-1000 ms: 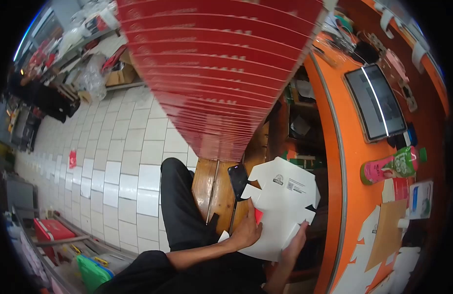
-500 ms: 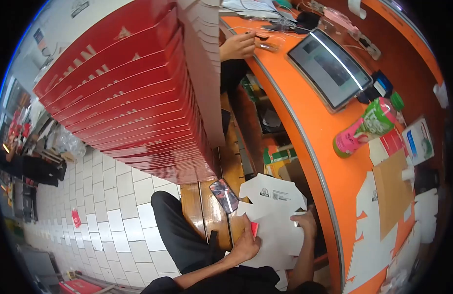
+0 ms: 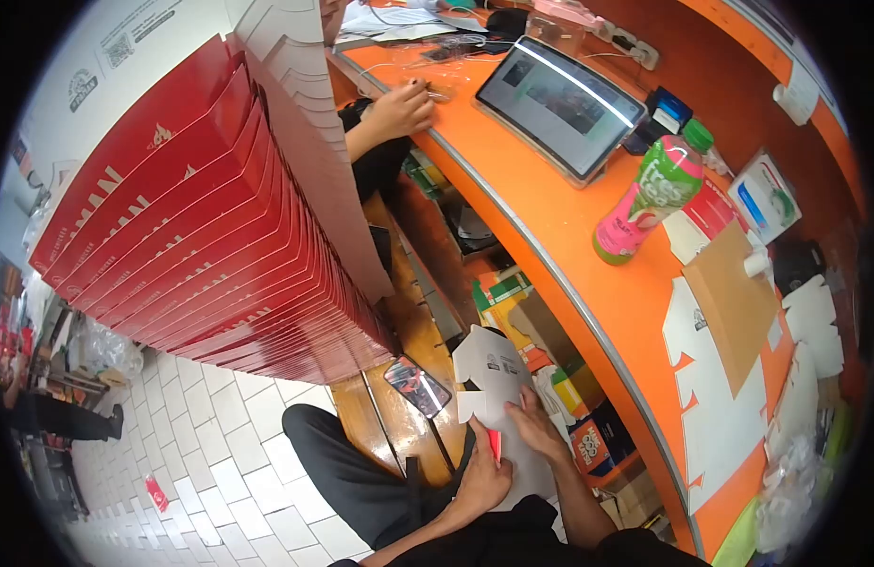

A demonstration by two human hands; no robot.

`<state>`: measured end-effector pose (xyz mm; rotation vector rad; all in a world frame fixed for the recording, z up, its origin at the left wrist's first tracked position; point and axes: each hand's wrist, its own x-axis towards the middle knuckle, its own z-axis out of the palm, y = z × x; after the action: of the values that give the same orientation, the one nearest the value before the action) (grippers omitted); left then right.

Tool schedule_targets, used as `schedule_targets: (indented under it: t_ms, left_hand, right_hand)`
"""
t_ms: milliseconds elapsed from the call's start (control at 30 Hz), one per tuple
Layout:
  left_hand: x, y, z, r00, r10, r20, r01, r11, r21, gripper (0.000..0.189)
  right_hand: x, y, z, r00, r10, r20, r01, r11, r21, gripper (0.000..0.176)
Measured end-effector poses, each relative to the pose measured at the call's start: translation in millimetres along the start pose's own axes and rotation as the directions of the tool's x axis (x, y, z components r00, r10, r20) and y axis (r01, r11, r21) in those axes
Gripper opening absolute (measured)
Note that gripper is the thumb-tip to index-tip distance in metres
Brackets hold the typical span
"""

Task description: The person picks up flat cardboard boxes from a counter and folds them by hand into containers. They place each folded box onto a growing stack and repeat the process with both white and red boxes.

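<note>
A white cardboard box blank (image 3: 498,383) with a printed logo and code lies over my lap. My left hand (image 3: 484,480) grips its left edge, thumb on the white face, beside a small red flap. On the right part of the sheet is my right hand (image 3: 541,430), its fingers and thumb closed around the bent side. Some of its fingertips are hidden behind the cardboard. A phone (image 3: 418,386) with a lit screen lies on the wooden bench (image 3: 380,416), left of the blank.
A tall stack of red boxes (image 3: 220,255) stands at left. The orange counter (image 3: 522,198) bears a tablet (image 3: 560,109), a bottle (image 3: 650,194), brown cardboard (image 3: 735,307) and white cut blanks (image 3: 720,425). Another person's hand (image 3: 399,111) rests at its far edge.
My right hand has moved inward and up from the sheet's right edge, and the blank now looks narrower, bent along its right side. My left hand keeps its hold. The camera view has shifted.
</note>
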<state>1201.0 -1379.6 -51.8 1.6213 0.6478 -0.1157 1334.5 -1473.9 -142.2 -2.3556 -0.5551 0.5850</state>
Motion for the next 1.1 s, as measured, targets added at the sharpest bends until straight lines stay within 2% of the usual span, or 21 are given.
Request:
schedule_targets:
  t_ms: [67,100,133,167,200,333,433,500,533,567,600,633,700,733,800,867,933,967,1033,1067,1100]
  left_hand:
    - [-0.9,3.7,-1.3,0.998,0.029,-0.049,-0.032,0.997,-0.067,0.087]
    - [3.2,-5.3,-1.4,0.998,0.035,-0.049,-0.038,0.997,-0.072,0.087]
    - [8.2,-23.5,-1.0,0.981,0.193,-0.016,-0.193,0.981,-0.016,0.078]
    - [9.2,-34.0,-1.0,0.939,0.342,0.024,-0.343,0.939,0.036,0.069]
    - [1.5,-25.6,1.3,0.933,0.346,-0.101,-0.340,0.938,0.064,0.055]
    - [-0.4,-35.8,5.5,0.951,0.288,-0.115,-0.282,0.957,0.067,0.052]
    - [-1.0,-21.8,2.3,0.901,0.376,-0.216,-0.376,0.926,0.046,0.061]
    - [-5.3,-10.7,-3.6,0.927,0.307,-0.213,-0.299,0.952,0.070,0.077]
    - [-5.2,-9.3,-4.7,0.926,0.301,-0.228,-0.295,0.954,0.059,0.077]
    - [-5.9,-8.8,-5.8,0.938,0.275,-0.209,-0.267,0.961,0.066,0.078]
    - [-8.0,-9.7,-6.4,0.951,0.248,-0.186,-0.238,0.968,0.077,0.079]
    - [-8.2,-12.7,-5.2,0.950,0.244,-0.197,-0.234,0.970,0.072,0.079]
    - [0.1,-24.4,1.6,0.978,0.134,-0.160,-0.143,0.989,-0.047,0.075]
    - [6.9,-33.9,5.6,0.977,0.133,-0.166,-0.144,0.988,-0.054,0.075]
    - [13.3,-57.8,14.4,0.931,0.275,-0.241,-0.268,0.961,0.064,0.075]
    - [18.2,-62.2,10.1,0.942,0.245,-0.229,-0.260,0.965,-0.038,0.072]
    - [18.1,-50.4,1.0,0.974,0.111,-0.197,-0.151,0.968,-0.201,0.064]
    - [18.4,-47.2,1.4,0.969,0.042,-0.244,-0.107,0.960,-0.260,0.064]
    - [18.3,-49.1,0.6,0.963,0.094,-0.254,-0.160,0.954,-0.255,0.060]
    - [17.6,-48.6,1.6,0.959,0.033,-0.282,-0.121,0.946,-0.300,0.060]
    - [18.8,-45.5,1.0,0.962,0.040,-0.269,-0.128,0.940,-0.316,0.058]
  right_hand:
    - [-3.7,-9.6,2.8,0.966,-0.256,-0.020,0.245,0.943,-0.224,0.079]
    - [-14.6,-57.8,-7.8,0.991,-0.137,-0.001,0.136,0.981,-0.139,0.079]
    - [-24.6,-98.1,-16.7,0.999,-0.017,0.034,0.018,0.998,-0.053,0.079]
    - [-30.6,-123.5,-24.5,0.999,-0.017,0.039,0.019,0.998,-0.055,0.079]
    - [-35.3,-145.6,-31.4,0.993,-0.050,0.109,0.065,0.988,-0.140,0.077]
    - [-19.7,-147.4,-22.7,0.988,-0.104,0.115,0.130,0.961,-0.246,0.061]
    - [-8.8,-139.8,-28.6,0.988,-0.138,0.074,0.154,0.948,-0.280,0.046]
    - [-0.4,-123.0,-31.6,0.988,-0.121,0.092,0.143,0.948,-0.284,0.039]
    - [12.6,-94.9,-27.4,0.981,-0.054,0.185,0.037,0.995,0.093,0.032]
    - [20.1,-78.0,-27.3,0.954,-0.022,0.300,-0.118,0.890,0.441,0.025]
    - [16.0,-90.2,-43.5,0.902,0.052,0.428,-0.310,0.768,0.560,0.030]
    - [15.2,-76.0,-33.6,0.899,0.047,0.435,-0.309,0.773,0.554,0.030]
    - [17.1,-36.6,-7.0,0.989,0.119,0.083,-0.132,0.973,0.189,0.053]
    - [18.9,-38.1,-11.7,0.987,0.135,0.088,-0.135,0.991,-0.015,0.063]
    - [16.2,-43.0,-14.1,0.992,0.110,0.066,-0.112,0.993,0.024,0.063]
    - [8.5,-42.3,-24.4,0.996,0.066,0.066,-0.068,0.997,0.029,0.063]
    - [-11.0,-33.2,-35.1,0.993,0.002,0.121,-0.033,0.968,0.248,0.069]
    - [-24.7,-26.0,-41.2,0.979,-0.001,0.204,-0.041,0.979,0.199,0.069]
    - [-50.4,-6.2,-56.2,0.962,-0.088,-0.258,0.013,0.961,-0.277,0.075]
    - [-62.7,6.0,-62.8,0.977,-0.096,-0.191,0.033,0.950,-0.310,0.075]
    - [-74.4,17.6,-69.7,0.976,0.039,-0.214,-0.117,0.923,-0.366,0.075]
